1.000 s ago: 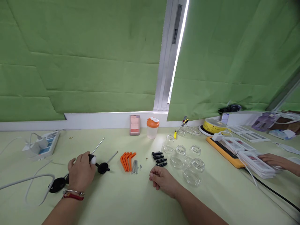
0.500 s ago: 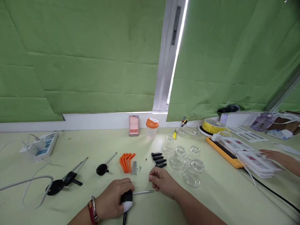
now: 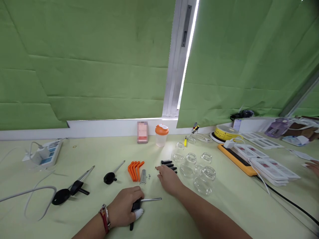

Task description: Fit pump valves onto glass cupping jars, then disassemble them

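Note:
My left hand [image 3: 127, 205] is wrapped round a black part with a metal rod [image 3: 151, 199] that points right. A white covering shows on its thumb. My right hand [image 3: 168, 179] reaches forward over the table, its fingertips at a tiny piece [image 3: 156, 168] beside the black ridged parts [image 3: 166, 162], some of which it partly hides. Whether the fingers grip the piece is too small to tell. Left of that hand lie orange curved parts [image 3: 134, 170], several metal pins [image 3: 143, 176] and tiny bits [image 3: 149, 176].
Black parts with rods [image 3: 109, 178] [image 3: 61, 196] lie left. Glass pieces [image 3: 203, 184] stand right, near an orange-edged power strip [image 3: 236, 160] and clear boxes [image 3: 271, 169]. An orange-lidded cup [image 3: 161, 135] is at the back. Another person's hand [image 3: 314, 167] shows far right.
My right hand has moved forward from beside the rod's tip to the tiny piece. My left hand still holds the black part, slightly shifted. The other person's hand has drawn away right from the boxes.

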Tool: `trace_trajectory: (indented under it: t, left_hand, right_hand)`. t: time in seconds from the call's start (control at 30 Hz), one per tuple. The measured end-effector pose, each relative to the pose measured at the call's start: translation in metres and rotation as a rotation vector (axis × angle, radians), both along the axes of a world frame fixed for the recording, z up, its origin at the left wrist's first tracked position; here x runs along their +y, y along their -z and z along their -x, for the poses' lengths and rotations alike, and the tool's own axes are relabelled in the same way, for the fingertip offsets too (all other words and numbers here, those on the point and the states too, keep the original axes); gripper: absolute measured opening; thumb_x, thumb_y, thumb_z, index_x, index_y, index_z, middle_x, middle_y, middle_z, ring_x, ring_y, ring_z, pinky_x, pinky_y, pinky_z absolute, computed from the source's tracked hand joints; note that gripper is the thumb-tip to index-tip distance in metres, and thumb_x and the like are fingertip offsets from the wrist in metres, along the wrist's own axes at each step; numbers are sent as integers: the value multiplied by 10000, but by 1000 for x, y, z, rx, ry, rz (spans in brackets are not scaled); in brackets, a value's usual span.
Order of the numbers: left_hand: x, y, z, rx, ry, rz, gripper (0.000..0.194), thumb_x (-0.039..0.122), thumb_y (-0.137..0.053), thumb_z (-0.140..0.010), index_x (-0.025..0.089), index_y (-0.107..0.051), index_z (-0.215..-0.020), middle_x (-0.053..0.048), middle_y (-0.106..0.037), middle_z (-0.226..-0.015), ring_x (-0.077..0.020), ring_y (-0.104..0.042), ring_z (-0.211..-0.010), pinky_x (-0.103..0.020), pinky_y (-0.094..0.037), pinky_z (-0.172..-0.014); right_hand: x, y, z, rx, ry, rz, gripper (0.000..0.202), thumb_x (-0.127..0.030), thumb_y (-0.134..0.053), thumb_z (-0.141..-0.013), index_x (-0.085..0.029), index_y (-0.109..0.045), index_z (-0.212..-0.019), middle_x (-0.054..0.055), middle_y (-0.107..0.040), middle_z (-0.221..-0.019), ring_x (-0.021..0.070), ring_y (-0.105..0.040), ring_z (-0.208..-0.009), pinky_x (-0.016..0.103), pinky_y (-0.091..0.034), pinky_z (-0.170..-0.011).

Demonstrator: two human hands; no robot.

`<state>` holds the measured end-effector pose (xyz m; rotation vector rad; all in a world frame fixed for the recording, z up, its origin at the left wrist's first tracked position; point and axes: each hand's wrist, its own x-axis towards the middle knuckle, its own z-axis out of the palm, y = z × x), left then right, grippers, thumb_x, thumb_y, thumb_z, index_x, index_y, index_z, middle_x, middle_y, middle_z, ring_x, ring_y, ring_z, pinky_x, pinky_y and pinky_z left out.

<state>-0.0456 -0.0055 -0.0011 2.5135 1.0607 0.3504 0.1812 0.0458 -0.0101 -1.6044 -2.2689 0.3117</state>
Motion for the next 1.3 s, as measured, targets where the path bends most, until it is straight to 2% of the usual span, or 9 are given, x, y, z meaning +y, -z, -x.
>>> trace_trajectory:
  t: [0.07,0.2,0.3,0.5,0.67,0.8,0.93,1.17,1.3]
  left_hand:
    - [0,0,0,1,-1,-2,182,260,-580,-700,228,-547,-875,-20,-580,-860,-179,-522,-733,-256,-368,-647]
    - [1,0,1,15,-10,-7,165,272,-578,-711,220,-540,-862,-21,-586,-847,-176,-524,-721,-257,-366,-643]
    - [2,1,2,28,-24,-11,156,279,-571,-721,217,-535,-859,-18,-590,-842,-177,-527,-727,-257,-368,-646]
    - [4,1,3,33,-20,-17,140,292,-566,-734,211,-518,-837,-5,-583,-825,-164,-517,-710,-249,-370,-641]
    - [8,2,7,18,-39,5,144,329,-562,-761,207,-489,-786,6,-568,-789,-149,-493,-675,-234,-356,-606]
    - [10,4,9,1,-45,8,162,353,-566,-774,207,-502,-802,11,-568,-789,-145,-493,-672,-232,-351,-601]
    - [9,4,8,-19,-45,22,172,379,-545,-804,213,-526,-843,7,-580,-806,-149,-510,-689,-235,-368,-623]
    - [10,4,5,-40,-55,21,212,426,-485,-858,232,-541,-924,1,-592,-844,-159,-542,-737,-239,-391,-656]
    - [10,3,3,-54,-44,13,218,435,-470,-869,238,-543,-931,0,-588,-852,-159,-548,-747,-233,-394,-658]
  right_hand:
    - [12,-2,6,-151,10,-12,214,-135,-448,-851,-182,-558,-1029,84,-581,-1010,188,-585,-849,267,-393,-681]
    - [30,-2,18,-233,11,2,202,-64,-436,-822,-144,-605,-898,106,-600,-935,184,-602,-749,268,-381,-619]
    - [33,1,24,-272,1,14,224,-5,-445,-770,-122,-623,-839,117,-610,-901,185,-608,-727,263,-375,-597]
    - [15,5,19,-285,-41,37,223,2,-488,-729,-126,-628,-846,101,-609,-901,185,-602,-734,245,-366,-591]
    - [-11,6,-4,-227,-77,67,202,-88,-459,-818,-155,-639,-754,65,-616,-853,157,-591,-738,228,-354,-602]
    - [-28,6,-19,88,-51,133,190,-115,-474,-803,-162,-647,-738,53,-632,-850,151,-585,-774,222,-370,-653]
    - [-29,9,-24,420,25,235,136,-160,-508,-771,-173,-640,-739,31,-638,-781,149,-566,-740,227,-385,-652]
    - [-24,16,-22,921,100,548,45,-197,-550,-692,-160,-565,-713,-37,-516,-578,66,-387,-441,205,-297,-440]
    - [-25,14,-21,1022,105,621,112,-215,-596,-656,-158,-574,-750,-54,-500,-527,62,-383,-410,195,-258,-398]
